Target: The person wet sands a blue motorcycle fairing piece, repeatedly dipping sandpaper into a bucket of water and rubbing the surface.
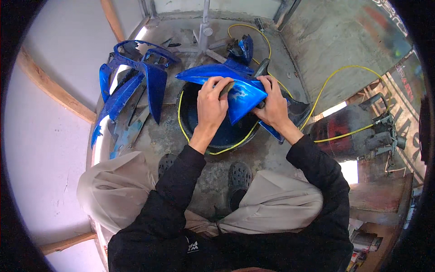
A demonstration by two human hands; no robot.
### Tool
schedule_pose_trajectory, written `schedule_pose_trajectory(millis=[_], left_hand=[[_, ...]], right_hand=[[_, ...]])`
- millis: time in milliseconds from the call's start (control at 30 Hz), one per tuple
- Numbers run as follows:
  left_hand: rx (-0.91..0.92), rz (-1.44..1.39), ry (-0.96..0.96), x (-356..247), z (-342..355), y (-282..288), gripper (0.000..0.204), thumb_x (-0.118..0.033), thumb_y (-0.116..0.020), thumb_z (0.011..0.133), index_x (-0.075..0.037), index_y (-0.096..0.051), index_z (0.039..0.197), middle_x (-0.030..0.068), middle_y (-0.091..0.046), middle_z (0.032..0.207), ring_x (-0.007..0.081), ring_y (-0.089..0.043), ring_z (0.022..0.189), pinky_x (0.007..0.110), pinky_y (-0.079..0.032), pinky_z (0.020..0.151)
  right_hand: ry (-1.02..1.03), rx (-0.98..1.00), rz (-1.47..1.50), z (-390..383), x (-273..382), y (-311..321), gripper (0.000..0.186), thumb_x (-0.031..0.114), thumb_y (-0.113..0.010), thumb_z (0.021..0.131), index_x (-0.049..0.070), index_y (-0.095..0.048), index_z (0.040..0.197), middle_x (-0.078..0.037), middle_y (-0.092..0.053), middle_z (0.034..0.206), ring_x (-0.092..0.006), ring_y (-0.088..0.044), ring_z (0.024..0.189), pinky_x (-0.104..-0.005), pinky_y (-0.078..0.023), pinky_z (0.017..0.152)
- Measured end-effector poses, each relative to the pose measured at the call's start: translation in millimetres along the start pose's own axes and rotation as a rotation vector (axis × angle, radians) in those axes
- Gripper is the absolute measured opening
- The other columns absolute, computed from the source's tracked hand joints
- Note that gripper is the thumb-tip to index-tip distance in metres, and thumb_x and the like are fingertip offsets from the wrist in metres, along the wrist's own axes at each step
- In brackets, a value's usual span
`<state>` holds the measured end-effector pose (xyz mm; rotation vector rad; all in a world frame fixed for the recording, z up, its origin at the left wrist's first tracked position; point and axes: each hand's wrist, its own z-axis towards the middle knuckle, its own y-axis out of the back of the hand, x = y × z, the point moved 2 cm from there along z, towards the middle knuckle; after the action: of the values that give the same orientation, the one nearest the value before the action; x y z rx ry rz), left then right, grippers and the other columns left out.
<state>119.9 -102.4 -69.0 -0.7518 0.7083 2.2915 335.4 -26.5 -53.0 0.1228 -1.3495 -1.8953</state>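
Over a black basin (218, 147) of dark water, my right hand (274, 105) grips the pointed right end of a glossy blue plastic fairing panel (247, 97). Its thumb lies on the top edge, and the other fingers are partly hidden behind the panel. My left hand (212, 102) is closed around a small grey-brown pad (226, 89), possibly sandpaper, pressed to the panel's face. Pale, worn patches show in the blue beside the pad. The panel's long wing stretches to the upper left, beyond my left hand.
Several blue fairing parts (154, 86) lie on the left, with another blue and black part (244, 47) behind the basin. A yellow hose (337, 72) loops to a dark red and black tank (337, 133) at right. A metal post (204, 31) stands at the back.
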Motion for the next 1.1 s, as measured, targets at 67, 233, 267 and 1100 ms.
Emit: schedule_pose_trajectory(millis=[67,233,267,1100], left_hand=[[0.006,0.060,-0.030,-1.3,1.9,1.1,0.030,0.000,-0.077,0.091,-0.009,-0.080,0.119,0.0125,-0.077,0.114,0.0377,-0.074,0.109,0.047,-0.057,0.095],[0.015,0.094,-0.017,-4.0,3.2,2.8,0.030,-0.002,-0.080,0.088,-0.008,-0.074,0.117,0.0135,-0.076,0.111,0.0386,-0.074,0.103,0.047,-0.055,0.087],[0.039,0.090,-0.006,-4.9,3.0,2.5,0.032,-0.003,-0.081,0.088,-0.008,-0.072,0.119,0.0131,-0.076,0.114,0.0386,-0.072,0.106,0.048,-0.054,0.088],[0.001,0.060,-0.038,-7.5,-2.8,-17.2,0.021,-0.014,-0.084,0.095,-0.001,-0.083,0.112,0.0150,-0.066,0.103,0.0346,-0.066,0.100,0.045,-0.053,0.087]], right_hand=[[0.002,-0.004,0.007,0.0,-0.1,-0.2,0.106,0.030,-0.102,0.070,0.023,-0.047,0.160,-0.018,-0.049,0.161,-0.0458,-0.056,0.145,-0.0586,-0.062,0.101],[-0.016,0.009,0.003,0.3,0.3,-0.4,0.106,0.031,-0.102,0.070,0.022,-0.047,0.160,-0.019,-0.049,0.160,-0.0462,-0.057,0.145,-0.0581,-0.062,0.101],[-0.017,0.011,0.009,0.4,0.5,-0.3,0.106,0.030,-0.102,0.070,0.022,-0.047,0.160,-0.019,-0.049,0.160,-0.0464,-0.057,0.145,-0.0582,-0.062,0.101],[0.039,-0.035,-0.006,0.1,-0.5,-2.4,0.105,0.028,-0.101,0.068,0.022,-0.049,0.159,-0.018,-0.051,0.158,-0.0456,-0.057,0.143,-0.0576,-0.063,0.098]])
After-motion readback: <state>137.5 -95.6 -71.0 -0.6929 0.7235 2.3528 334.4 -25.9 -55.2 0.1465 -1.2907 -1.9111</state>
